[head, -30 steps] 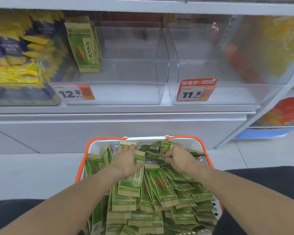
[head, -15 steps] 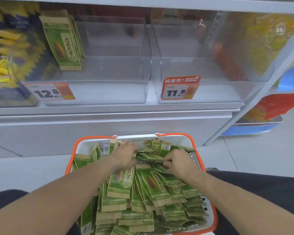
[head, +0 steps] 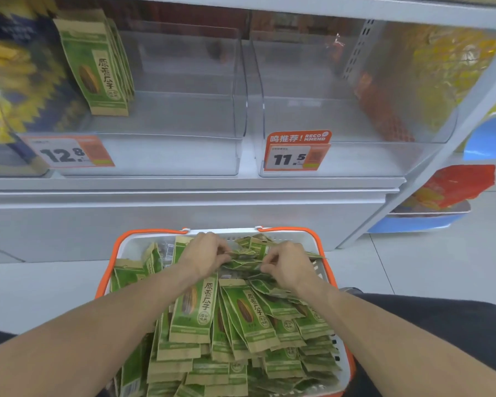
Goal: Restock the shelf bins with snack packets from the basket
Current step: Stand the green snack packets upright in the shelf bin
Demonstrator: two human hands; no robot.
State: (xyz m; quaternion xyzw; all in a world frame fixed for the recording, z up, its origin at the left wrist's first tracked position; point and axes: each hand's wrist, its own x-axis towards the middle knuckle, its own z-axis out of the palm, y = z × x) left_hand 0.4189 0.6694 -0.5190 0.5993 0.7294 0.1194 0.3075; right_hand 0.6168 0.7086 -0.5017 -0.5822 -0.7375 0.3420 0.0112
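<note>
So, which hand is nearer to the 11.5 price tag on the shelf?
Right. The right hand lies in the basket almost straight below the 11.5 price tag; the left hand is further to its left.

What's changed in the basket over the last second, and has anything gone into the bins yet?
Both hands slid toward the basket's far end: the left hand left the upright packet it rested on, and with the right hand its fingers now pinch the rear green packets. Nothing added: the 12.8 bin holds the same few packets, the 11.5 bin none.
</note>
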